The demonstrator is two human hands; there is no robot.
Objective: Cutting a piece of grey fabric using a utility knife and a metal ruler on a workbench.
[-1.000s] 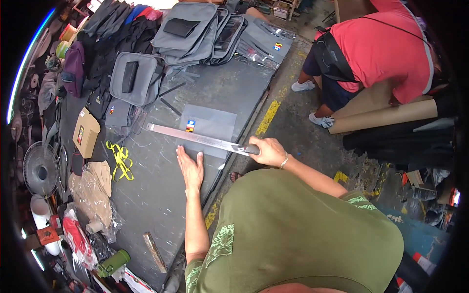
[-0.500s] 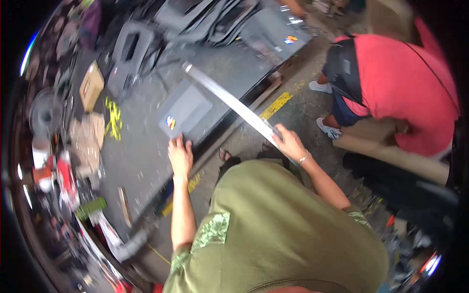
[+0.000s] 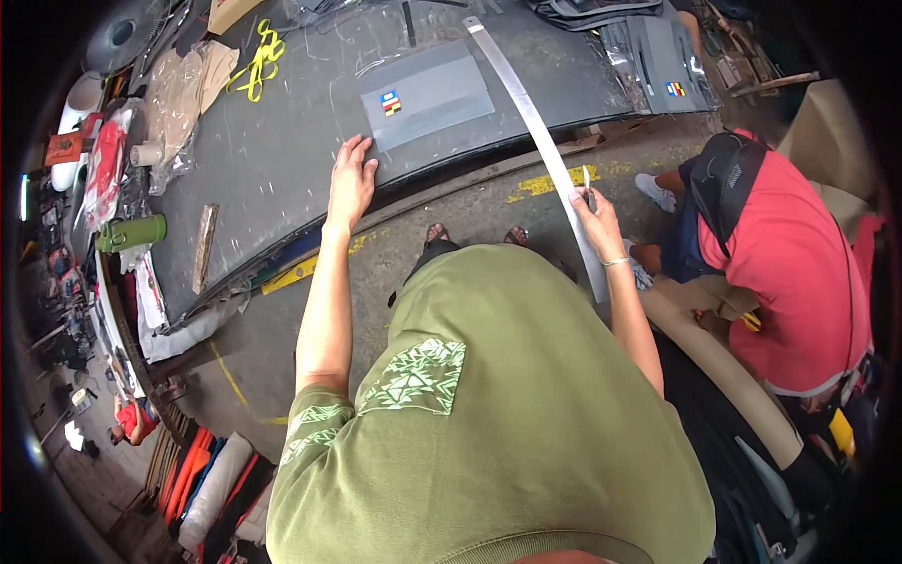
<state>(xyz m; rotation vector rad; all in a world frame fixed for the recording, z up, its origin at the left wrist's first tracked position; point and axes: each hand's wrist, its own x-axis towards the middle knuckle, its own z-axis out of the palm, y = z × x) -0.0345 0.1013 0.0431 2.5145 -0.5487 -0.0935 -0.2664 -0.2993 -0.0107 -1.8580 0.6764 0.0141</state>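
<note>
My right hand (image 3: 601, 226) is closed round a long, flat metal ruler (image 3: 532, 120) at the table's near edge. A small knife (image 3: 587, 179) with a pointed blade sticks up from the same fingers. The far end of the ruler reaches over the dark tabletop (image 3: 282, 160). On that top lies a grey rectangular sheet (image 3: 437, 89) with a small colourful label at its left. Just below the sheet's lower left corner, my left hand (image 3: 352, 185) rests on the table edge, fingers stretched out and holding nothing.
Yellow strapping (image 3: 258, 64), a wooden stick (image 3: 204, 246) and a green cylinder (image 3: 133, 233) lie to the left. Dark grey panels (image 3: 658, 61) are stacked at the far right. A person in a red shirt (image 3: 799, 254) bends over beige rolled material (image 3: 723, 376) on my right.
The whole view has turned and shifted. The ruler has swung steeper, and its near end now hangs below my right hand. My left hand stays beside the grey sheet.
</note>
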